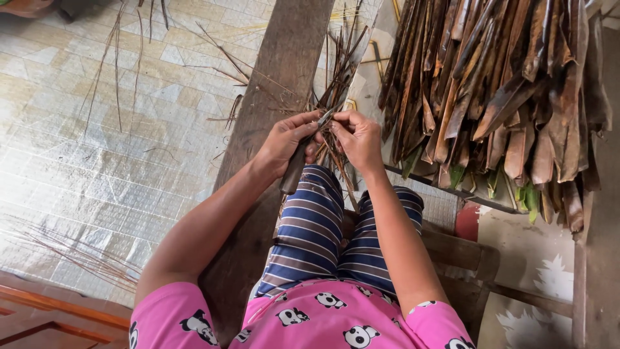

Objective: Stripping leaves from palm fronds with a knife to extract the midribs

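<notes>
Gripping a knife (298, 163) by its dark handle, left hand (284, 139) with fingers curled tight around it, blade angled up toward the other hand. Pinching a thin brown leaf strip (330, 116) at the blade's tip, right hand (359, 137) with thumb and fingers closed on it, the two hands nearly touching above the knees. Fanning up and away from the hands, a bunch of thin dark midrib sticks (339, 64), lying partly across a long wooden plank (278, 58) running from the lap toward the top of the view. Below the hands, striped blue and white trousers (323, 226) and a pink top (310, 317) with small panda prints. To the right, a large heap of dried brown leaf sheaths (497, 84), a few green tips showing at its lower edge, resting on a wooden frame (452, 258). On the left, a pale woven mat (97, 129) with loose thin sticks (77, 255) scattered over it, well apart from the hands.
</notes>
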